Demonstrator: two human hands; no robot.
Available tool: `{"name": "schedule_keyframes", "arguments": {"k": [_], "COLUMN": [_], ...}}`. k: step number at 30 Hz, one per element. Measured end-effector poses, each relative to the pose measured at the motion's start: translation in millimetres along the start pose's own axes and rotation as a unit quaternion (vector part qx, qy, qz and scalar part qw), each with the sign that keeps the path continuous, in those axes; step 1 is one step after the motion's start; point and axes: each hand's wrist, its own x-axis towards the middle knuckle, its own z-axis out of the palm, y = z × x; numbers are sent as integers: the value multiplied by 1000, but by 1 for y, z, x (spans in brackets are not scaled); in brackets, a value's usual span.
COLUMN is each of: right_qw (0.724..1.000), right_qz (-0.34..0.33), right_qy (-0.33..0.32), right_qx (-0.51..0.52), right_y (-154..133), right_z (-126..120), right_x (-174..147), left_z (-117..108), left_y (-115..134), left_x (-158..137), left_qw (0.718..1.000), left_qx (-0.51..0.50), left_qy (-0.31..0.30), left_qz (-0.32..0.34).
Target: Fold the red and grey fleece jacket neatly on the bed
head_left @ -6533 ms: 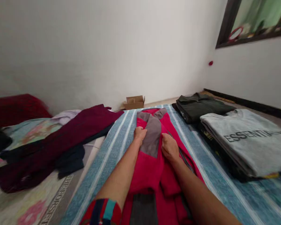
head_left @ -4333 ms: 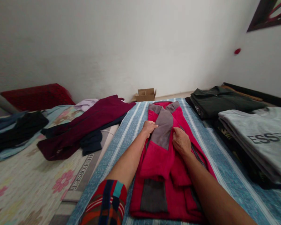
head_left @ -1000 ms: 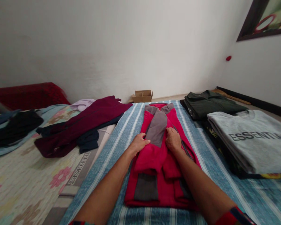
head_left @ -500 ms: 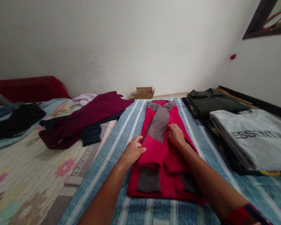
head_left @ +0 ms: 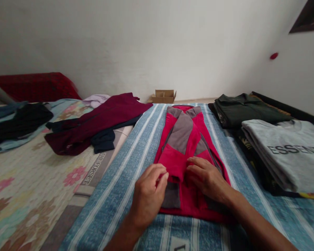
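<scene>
A red and grey jacket (head_left: 183, 129) lies front up and lengthwise on the blue striped bedding, its sleeves folded in over the body. My left hand (head_left: 150, 191) is at the left sleeve's cuff, fingers loosely bent with a gap between thumb and forefinger. No cloth shows between them; whether the fingertips touch the sleeve is unclear. My right hand (head_left: 209, 177) lies over the lower end of the other sleeve, its fingers stretched out and slightly bent on the red cloth. My right hand and forearm cover part of the jacket's hem.
Right of the jacket is a stack with a folded grey shirt (head_left: 290, 150) on top; behind it lies folded dark green clothing (head_left: 248, 109). To the left are a maroon garment (head_left: 94, 127) and black clothing (head_left: 23, 120). An open cardboard box (head_left: 164, 96) stands by the wall.
Both hands have moved down the jacket toward its hem. My right hand has gone from the upper sleeve to its lower end. The left fingers are more bent. The view has shifted slightly.
</scene>
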Motion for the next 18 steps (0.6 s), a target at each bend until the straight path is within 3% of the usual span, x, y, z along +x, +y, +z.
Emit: {"name": "schedule_keyframes", "arguments": {"k": [5, 12, 18], "right_qw": [999, 997, 995], "right_qz": [-24, -41, -38], "right_qy": [-21, -52, -44], "right_qx": [-16, 34, 78], "right_y": [6, 23, 35], "right_z": [0, 8, 22], "right_x": [6, 12, 5], "left_z": [20, 40, 44], "left_y": [11, 12, 11], "left_x": [-32, -27, -18], "left_qw": [996, 974, 973], "left_qx": [-23, -50, 25], "left_qy": [-53, -98, -135], "left_qz": [-67, -196, -184]}}
